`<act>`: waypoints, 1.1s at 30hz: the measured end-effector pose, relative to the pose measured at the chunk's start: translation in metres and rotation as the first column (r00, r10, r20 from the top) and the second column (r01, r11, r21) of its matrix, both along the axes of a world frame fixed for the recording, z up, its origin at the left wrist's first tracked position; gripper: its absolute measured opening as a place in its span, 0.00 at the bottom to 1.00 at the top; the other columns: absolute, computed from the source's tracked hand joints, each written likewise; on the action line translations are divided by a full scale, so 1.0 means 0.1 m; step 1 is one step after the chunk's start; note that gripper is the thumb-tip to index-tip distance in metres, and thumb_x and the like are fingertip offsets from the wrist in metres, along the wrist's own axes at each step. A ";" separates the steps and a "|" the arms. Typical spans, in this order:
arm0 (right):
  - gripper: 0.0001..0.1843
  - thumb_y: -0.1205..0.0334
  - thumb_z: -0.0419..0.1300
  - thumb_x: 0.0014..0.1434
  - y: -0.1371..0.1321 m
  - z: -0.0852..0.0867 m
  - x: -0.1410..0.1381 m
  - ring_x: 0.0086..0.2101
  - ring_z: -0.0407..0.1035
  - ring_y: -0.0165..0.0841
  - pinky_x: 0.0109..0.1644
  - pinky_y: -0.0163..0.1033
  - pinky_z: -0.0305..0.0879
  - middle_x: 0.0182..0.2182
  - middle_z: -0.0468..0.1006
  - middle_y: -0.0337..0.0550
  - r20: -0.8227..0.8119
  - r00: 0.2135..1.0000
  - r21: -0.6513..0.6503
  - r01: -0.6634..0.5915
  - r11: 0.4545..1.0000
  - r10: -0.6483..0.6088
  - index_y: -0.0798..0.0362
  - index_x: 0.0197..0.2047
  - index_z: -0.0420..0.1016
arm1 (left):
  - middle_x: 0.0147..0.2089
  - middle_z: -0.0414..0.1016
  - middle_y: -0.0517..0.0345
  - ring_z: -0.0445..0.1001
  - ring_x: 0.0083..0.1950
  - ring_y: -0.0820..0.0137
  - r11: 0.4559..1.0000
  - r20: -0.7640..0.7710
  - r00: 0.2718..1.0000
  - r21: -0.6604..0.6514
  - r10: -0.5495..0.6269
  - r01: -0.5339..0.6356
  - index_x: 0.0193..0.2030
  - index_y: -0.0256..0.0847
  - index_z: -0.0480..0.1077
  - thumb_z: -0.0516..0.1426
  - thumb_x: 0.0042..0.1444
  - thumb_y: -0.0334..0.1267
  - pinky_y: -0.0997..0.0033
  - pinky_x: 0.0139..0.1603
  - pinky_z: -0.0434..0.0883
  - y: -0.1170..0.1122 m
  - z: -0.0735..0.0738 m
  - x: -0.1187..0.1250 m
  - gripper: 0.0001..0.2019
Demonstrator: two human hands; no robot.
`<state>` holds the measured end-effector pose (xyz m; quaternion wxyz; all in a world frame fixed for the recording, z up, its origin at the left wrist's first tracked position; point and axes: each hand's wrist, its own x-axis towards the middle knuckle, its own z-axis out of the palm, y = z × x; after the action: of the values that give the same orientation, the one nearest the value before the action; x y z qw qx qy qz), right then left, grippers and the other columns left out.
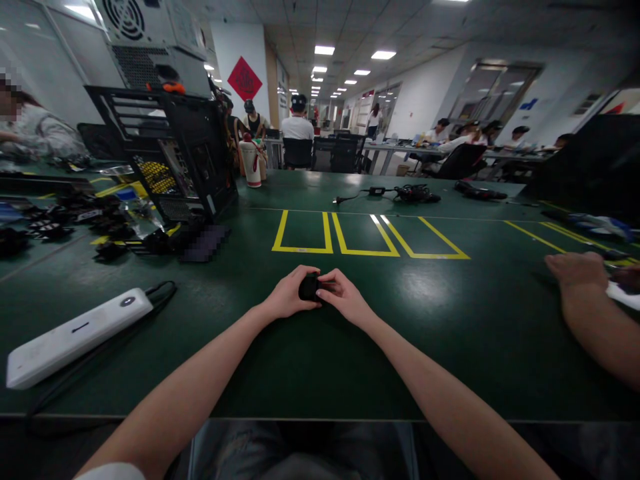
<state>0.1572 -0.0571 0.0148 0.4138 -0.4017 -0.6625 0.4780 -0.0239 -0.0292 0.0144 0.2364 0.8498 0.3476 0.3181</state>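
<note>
A small black rounded object [309, 287] is held between my two hands, low over the green table [320, 360]; its exact kind does not show. My left hand [290, 292] curls round its left side, thumb below and fingers above. From the other side, my right hand [343, 293] pinches its right edge with thumb and fingertips. Part of the object is covered by the fingers. Beyond my hands, yellow tape outlines [303, 251] mark the tabletop.
At left lies a white long device [80, 340] with a black cable. Behind it stand a black computer case [170, 153], a clear bottle [137, 212] and dark parts. A paper cup [251, 163] and coiled cables [413, 193] sit farther back. Another person's arm [590, 300] rests at right.
</note>
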 end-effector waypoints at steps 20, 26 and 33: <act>0.13 0.63 0.57 0.55 -0.02 0.01 -0.03 0.47 0.66 0.35 0.53 0.46 0.63 0.43 0.68 0.41 0.026 1.000 -0.011 -0.010 1.000 0.011 0.48 0.45 0.64 | 0.52 0.63 0.55 0.64 0.53 0.62 0.996 0.006 1.000 -0.087 0.005 -0.005 0.53 0.47 0.56 0.62 0.45 0.33 0.58 0.54 0.64 -0.05 0.11 -0.06 0.29; 0.14 0.64 0.58 0.54 0.02 0.08 -0.03 0.45 0.67 0.35 0.51 0.46 0.64 0.43 0.70 0.40 0.052 0.999 -0.046 0.003 0.999 0.000 0.46 0.45 0.64 | 0.54 0.62 0.54 0.63 0.55 0.61 0.990 -0.008 1.000 -0.142 0.000 -0.002 0.55 0.50 0.55 0.61 0.46 0.34 0.57 0.55 0.64 -0.03 0.11 -0.06 0.29; 0.17 0.64 0.59 0.53 0.05 0.09 0.01 0.47 0.66 0.36 0.53 0.47 0.63 0.45 0.69 0.41 0.067 0.997 -0.078 -0.034 0.996 0.040 0.47 0.47 0.64 | 0.53 0.62 0.55 0.64 0.54 0.61 0.991 -0.006 1.000 -0.133 -0.008 0.007 0.54 0.50 0.55 0.61 0.46 0.34 0.57 0.54 0.64 -0.01 0.11 -0.05 0.29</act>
<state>0.1581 -0.0521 0.0243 0.3661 -0.4212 -0.6649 0.4965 -0.0286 -0.0300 0.0249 0.2924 0.8345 0.3655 0.2906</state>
